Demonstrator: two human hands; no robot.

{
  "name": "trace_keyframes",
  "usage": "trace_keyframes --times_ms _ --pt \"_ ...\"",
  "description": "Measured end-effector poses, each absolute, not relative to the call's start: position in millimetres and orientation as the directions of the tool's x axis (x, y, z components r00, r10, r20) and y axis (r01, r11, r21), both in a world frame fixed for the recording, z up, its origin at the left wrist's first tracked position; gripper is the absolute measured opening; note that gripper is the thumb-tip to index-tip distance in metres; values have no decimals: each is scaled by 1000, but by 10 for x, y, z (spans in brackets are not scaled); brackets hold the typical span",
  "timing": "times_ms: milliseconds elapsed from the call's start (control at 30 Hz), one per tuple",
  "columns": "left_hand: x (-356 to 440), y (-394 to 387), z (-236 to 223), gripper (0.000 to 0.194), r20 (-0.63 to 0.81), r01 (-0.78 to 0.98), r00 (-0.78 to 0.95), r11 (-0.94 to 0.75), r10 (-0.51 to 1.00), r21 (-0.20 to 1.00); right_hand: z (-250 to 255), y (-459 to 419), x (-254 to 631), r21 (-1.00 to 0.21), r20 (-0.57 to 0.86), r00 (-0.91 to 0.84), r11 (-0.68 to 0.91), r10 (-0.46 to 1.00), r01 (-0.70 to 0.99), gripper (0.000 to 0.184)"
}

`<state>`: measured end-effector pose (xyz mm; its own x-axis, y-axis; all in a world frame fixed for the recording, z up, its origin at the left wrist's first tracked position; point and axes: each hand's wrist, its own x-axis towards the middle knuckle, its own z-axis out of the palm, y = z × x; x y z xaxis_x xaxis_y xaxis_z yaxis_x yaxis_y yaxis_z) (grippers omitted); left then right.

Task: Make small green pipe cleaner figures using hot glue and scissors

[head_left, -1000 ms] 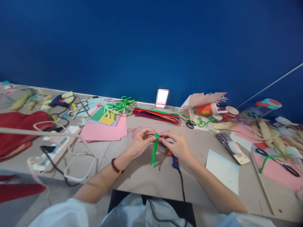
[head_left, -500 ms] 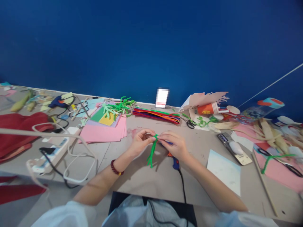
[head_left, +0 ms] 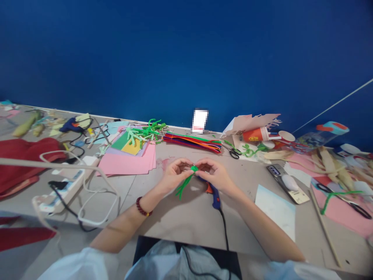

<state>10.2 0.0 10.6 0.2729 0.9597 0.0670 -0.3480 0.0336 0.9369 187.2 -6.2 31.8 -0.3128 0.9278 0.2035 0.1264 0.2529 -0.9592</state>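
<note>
The person's left hand [head_left: 174, 175] and right hand [head_left: 215, 175] meet over the grey table [head_left: 171, 223]; between their fingertips sits a green fuzzy-stem piece [head_left: 194, 168], its bunched head pinched from both sides. The left thumb and forefinger close on the head from one side; the right thumb and forefinger close on it from the other; the remaining fingers of each hand are curled (how tightly, one cannot tell). The piece's loose strands hang down and slant toward the left wrist, which wears a dark red bracelet [head_left: 142, 207]; their ends splay apart. A blue glue gun [head_left: 216, 197] lies partly hidden beneath the right hand, its black cord [head_left: 224, 225] running toward the near table edge; beyond both hands lies a bundle of coloured fuzzy stems [head_left: 192, 142], well apart from the fingers.
</note>
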Motion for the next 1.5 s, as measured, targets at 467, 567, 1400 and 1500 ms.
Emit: trace_keyframes --times_ms 467,567,1400,1500 --pt "93 -1 97 29 60 -219 252 -4 966 976 211 -14 1865 -983 136 -216 158 967 91 24" --pt "98 -36 99 22 102 -87 148 -90 984 992 236 -15 1861 -982 140 -209 162 968 96 23" --pt "-5 39 189 23 67 2 377 -73 924 997 275 -29 1896 -847 379 -287 455 880 275 16" --pt "-32 50 196 27 -14 -74 456 54 890 996 292 -40 1900 -838 403 -315 485 859 250 15"
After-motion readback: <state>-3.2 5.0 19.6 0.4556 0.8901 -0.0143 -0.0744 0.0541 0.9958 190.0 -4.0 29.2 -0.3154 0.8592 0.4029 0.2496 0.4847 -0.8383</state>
